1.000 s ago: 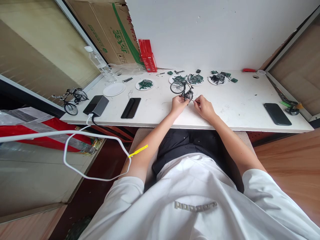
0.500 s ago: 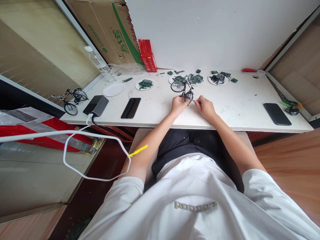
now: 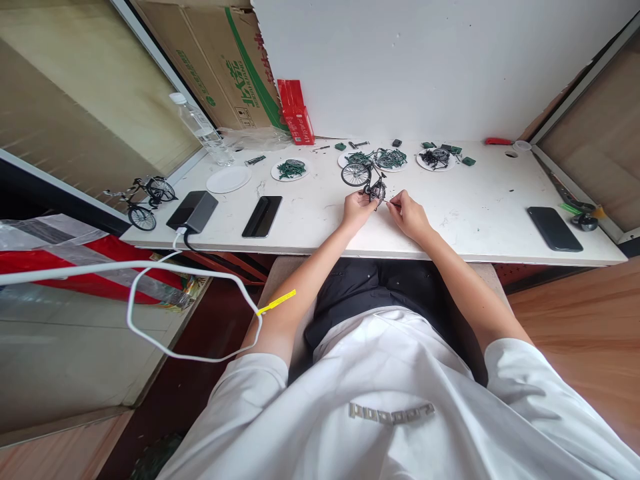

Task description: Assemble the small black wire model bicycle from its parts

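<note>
My left hand (image 3: 357,208) is closed on a small black model bicycle (image 3: 369,179), gripping it near its rear wheel. Its other wheel points away to the upper left, over the table. Close to that rear wheel, on the right, my right hand (image 3: 409,213) pinches thumb and forefinger together around something thin and dark, too small to name. Behind the bicycle lies a white plate (image 3: 342,161) with dark green plastic parts. Another model bicycle (image 3: 145,200) stands at the table's left end.
Two more plates of parts, a plain white plate (image 3: 227,180) and small green blocks (image 3: 469,161) lie along the back. A phone (image 3: 262,217), a grey power box (image 3: 192,212) and a bottle (image 3: 200,127) are left; another phone (image 3: 555,228) is right. A white cable (image 3: 200,267) loops over my left arm.
My right hand has shifted very slightly left, with its fingertips nearer the rear wheel. My left hand and the bicycle have hardly moved.
</note>
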`<control>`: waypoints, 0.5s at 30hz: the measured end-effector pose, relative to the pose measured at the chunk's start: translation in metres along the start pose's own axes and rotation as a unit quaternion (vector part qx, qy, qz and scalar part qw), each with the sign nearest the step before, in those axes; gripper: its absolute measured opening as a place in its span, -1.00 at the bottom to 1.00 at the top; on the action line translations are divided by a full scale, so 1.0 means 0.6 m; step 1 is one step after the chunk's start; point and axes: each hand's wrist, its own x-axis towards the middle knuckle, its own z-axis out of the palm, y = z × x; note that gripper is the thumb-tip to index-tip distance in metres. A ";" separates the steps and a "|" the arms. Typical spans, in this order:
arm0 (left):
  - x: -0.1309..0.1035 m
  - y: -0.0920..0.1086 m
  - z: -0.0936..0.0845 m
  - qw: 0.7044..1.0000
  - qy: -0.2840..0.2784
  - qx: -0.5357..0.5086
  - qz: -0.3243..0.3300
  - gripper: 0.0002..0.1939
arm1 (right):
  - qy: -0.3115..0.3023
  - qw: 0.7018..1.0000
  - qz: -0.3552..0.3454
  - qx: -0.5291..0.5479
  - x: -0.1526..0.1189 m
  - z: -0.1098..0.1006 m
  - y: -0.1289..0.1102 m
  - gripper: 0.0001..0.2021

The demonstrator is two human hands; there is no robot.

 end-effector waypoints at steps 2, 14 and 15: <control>0.001 -0.001 -0.002 1.000 -0.001 0.004 0.001 -0.70 | 0.001 1.000 0.001 -0.004 0.002 0.002 0.003 -0.62; 0.004 -0.009 -0.006 1.000 -0.010 0.005 0.002 -0.67 | 0.010 0.999 0.017 -0.042 0.005 0.001 0.006 -0.48; 0.004 -0.009 -0.006 1.000 -0.010 0.005 0.002 -0.66 | 0.010 0.999 0.017 -0.045 0.005 0.000 0.006 -0.47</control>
